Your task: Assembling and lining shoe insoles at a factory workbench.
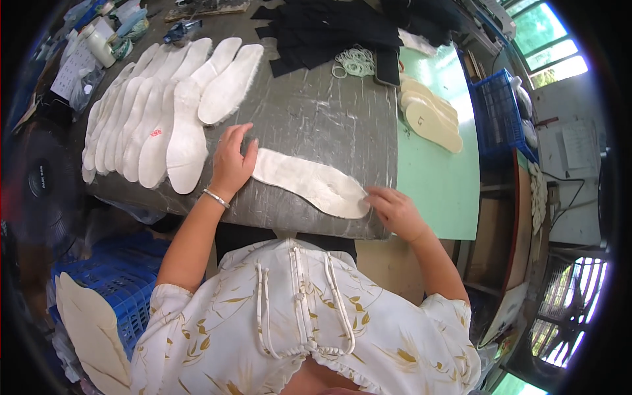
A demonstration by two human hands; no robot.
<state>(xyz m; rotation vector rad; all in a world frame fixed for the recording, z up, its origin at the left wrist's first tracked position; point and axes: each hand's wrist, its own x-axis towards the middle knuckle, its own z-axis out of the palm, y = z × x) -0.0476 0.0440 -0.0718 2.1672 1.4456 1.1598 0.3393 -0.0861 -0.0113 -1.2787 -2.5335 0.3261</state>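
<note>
A white insole (309,181) with fuzzy edges lies flat on the dark table in front of me. At its left end is my left hand (232,163), fingers stretched out and thumb apart, close against the edge. My right hand (397,212) has its fingertips closed on the insole's right end; they are slightly blurred. Left of my left hand, several white insoles (185,141) overlap in two fanned rows. One of them bears a small red mark. The nearest of the far row, a fuzzy-edged insole (230,89), lies just beyond my left fingers.
Black cloth pieces (322,29) cover the table's far side, near a bundle of pale rings (355,62) and a dark phone-like slab (387,68). Cream insoles (433,118) lie on the green board (438,191) at right. A blue crate (122,283) stands below left.
</note>
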